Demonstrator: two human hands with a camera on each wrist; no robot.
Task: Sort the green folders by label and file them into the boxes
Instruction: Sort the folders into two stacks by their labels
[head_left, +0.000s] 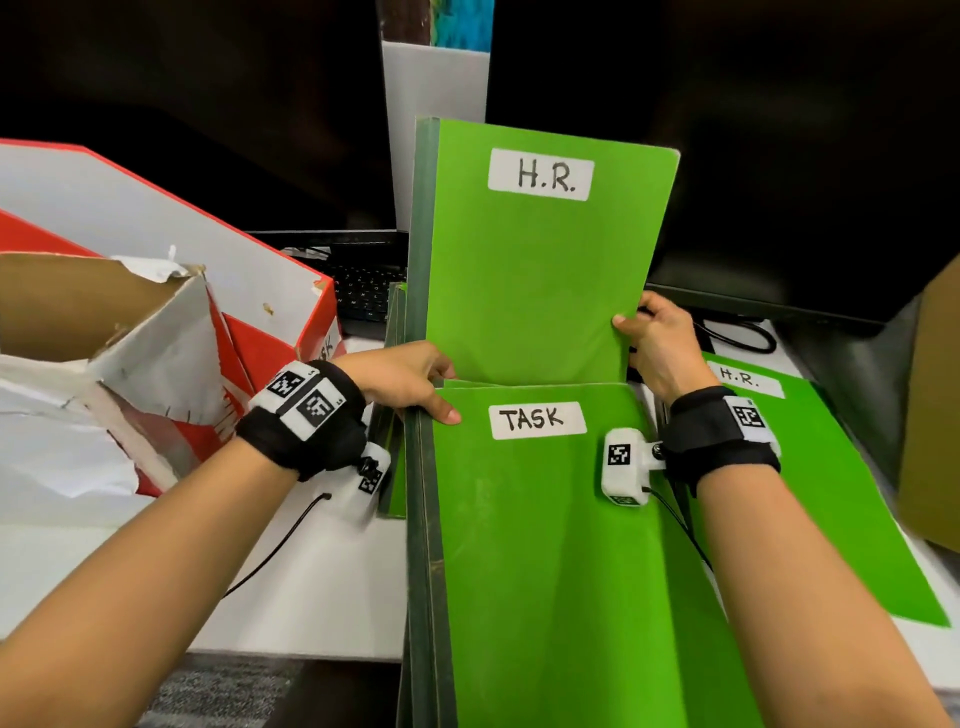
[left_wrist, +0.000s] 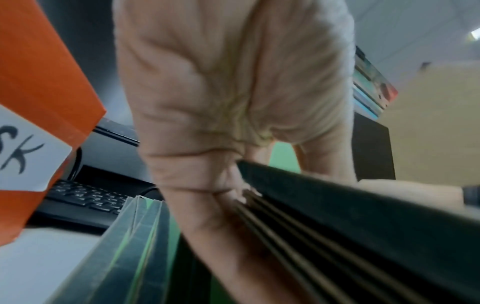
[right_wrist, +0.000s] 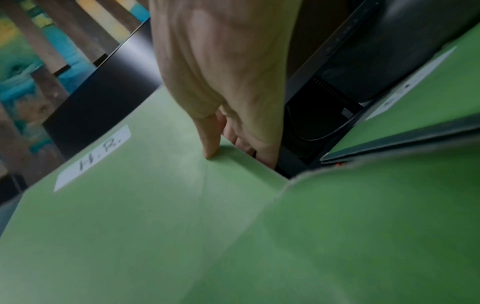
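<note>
A green folder labelled H.R. (head_left: 540, 260) stands lifted above the stack, and my right hand (head_left: 652, 338) pinches its right edge, thumb on the front (right_wrist: 211, 152). Below it a folder labelled TASK (head_left: 545, 545) tops a stack of several folders. My left hand (head_left: 415, 384) grips the stack's dark spine edge (left_wrist: 337, 205) near the top, thumb on the cover. Another H.R. folder (head_left: 810, 493) lies flat on the desk at the right. More folders (left_wrist: 140, 236) lie to the left of the stack. A red box (head_left: 270, 332) carrying a TASK label (left_wrist: 23, 156) stands at the left.
A torn white and red box (head_left: 104, 364) sits at the near left. A black keyboard (head_left: 363, 296) and dark monitors (head_left: 779, 182) stand behind. A brown cardboard box (head_left: 935, 415) is at the right edge. White desk surface (head_left: 311, 571) shows under my left forearm.
</note>
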